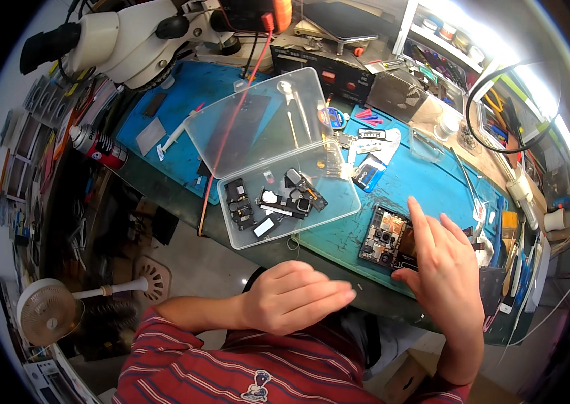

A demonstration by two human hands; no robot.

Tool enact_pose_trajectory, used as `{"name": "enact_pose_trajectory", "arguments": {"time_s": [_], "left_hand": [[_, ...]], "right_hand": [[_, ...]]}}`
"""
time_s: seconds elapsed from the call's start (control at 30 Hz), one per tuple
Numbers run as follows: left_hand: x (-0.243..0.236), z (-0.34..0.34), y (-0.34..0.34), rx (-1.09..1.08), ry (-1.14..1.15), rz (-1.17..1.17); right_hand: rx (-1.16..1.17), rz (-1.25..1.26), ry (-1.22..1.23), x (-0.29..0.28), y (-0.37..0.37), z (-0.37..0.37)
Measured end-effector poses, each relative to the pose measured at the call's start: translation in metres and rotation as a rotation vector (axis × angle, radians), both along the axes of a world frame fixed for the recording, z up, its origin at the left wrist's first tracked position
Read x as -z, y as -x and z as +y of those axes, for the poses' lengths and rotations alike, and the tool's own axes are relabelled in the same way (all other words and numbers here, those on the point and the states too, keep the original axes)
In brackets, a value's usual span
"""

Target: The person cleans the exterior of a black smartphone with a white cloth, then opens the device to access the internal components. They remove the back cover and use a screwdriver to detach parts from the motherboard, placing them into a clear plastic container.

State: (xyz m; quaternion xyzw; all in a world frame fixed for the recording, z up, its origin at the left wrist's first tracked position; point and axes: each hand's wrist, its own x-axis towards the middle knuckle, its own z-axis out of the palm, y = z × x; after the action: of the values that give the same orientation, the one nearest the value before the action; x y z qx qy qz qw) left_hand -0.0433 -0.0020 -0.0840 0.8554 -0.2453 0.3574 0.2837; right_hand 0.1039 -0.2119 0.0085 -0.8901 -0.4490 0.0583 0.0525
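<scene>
An opened phone (384,237) with bare boards, a camera module and copper-coloured patches lies on the blue mat. Over its right part is my right hand (445,269), fingers stretched and apart, the thumb beside the near edge; the hand hides that end. My left hand (296,296) is closed in front of the bench edge, fingertips pressed together; whatever they hold, if anything, is hidden. Beyond it sits a clear plastic box (339,210), lid raised, with black phone parts (285,204) inside. A long black part (238,203) lies along the box's left side.
A white microscope (123,40) rises at the far left, near a spray can (100,147). A red cable (239,111) crosses the box lid. Tweezers and other hand tools (517,276) lie at the right. The blue mat (329,242) covers part of the bench.
</scene>
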Motion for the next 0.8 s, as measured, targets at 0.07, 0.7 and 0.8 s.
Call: {"name": "enact_pose_trajectory", "arguments": {"time_s": [0.07, 0.7, 0.8], "left_hand": [[0.002, 0.009, 0.006, 0.065, 0.012, -0.084], [-0.033, -0.030, 0.028, 1.150, 1.378, 1.255], [-0.047, 0.011, 0.042, 0.901, 1.106, 1.047]], "right_hand": [[0.015, 0.011, 0.051, -0.003, 0.000, 0.002], [-0.385, -0.241, -0.505, 0.123, 0.164, -0.006], [-0.292, -0.126, -0.535, 0.128, 0.151, -0.041]]}}
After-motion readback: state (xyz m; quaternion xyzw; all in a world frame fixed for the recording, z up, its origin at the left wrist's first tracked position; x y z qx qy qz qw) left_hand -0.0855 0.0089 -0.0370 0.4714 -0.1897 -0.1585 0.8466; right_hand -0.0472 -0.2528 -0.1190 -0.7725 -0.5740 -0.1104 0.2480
